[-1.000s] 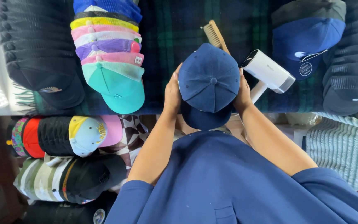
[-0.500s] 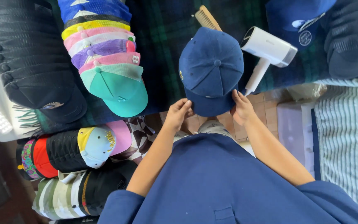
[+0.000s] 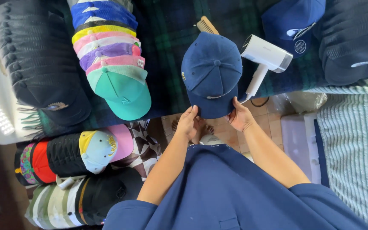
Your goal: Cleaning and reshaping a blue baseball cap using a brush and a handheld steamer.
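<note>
Left hand [image 3: 187,123] and right hand [image 3: 239,116], each grip pinched on the brim of a navy blue cotton cap [image 3: 212,72], above a dark green plaid-covered surface [image 3: 171,51] beside a white handheld steamer [image 3: 264,57].

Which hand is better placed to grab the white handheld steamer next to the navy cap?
Right, probably. The right hand grips the navy cap brim on the side where the white steamer lies, its handle just above those fingers. The left hand would have to cross the cap.

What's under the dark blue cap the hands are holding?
The blue cap sits on a dark plaid blanket, and it covers the lower end of a wooden brush. Anything inside the cap is hidden.
</note>
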